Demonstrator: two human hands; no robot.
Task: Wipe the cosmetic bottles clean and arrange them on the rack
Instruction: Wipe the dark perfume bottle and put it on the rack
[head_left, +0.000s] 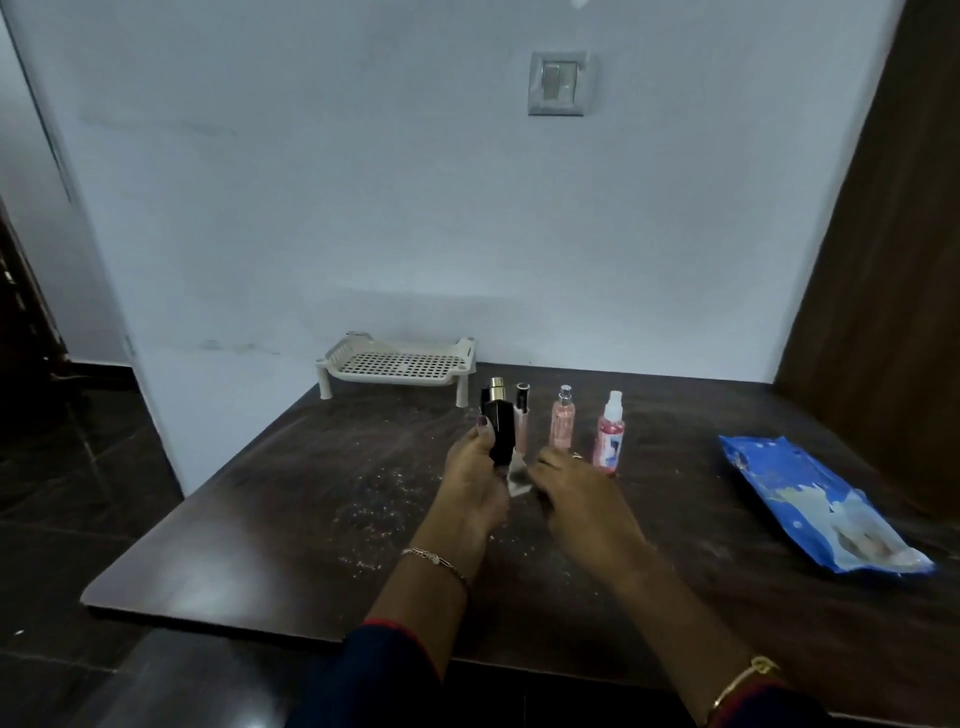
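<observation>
- The left hand (475, 467) curls its fingers round the upright black bottle (500, 431).
- The right hand (571, 486) pinches a pale wipe (516, 480) at the bottle's 5 o'clock.
- The slim tube (522, 423), pink bottle (562, 426) and spray bottle (610, 436) stand at the hands' 1 o'clock.
- The rack (400, 364) sits at 11 o'clock and the blue packet (815, 509) at 3.

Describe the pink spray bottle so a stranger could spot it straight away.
On the dark table, look right of the white rack. The pink spray bottle is the rightmost bottle, nearest the blue packet; only it has a white nozzle.
</observation>
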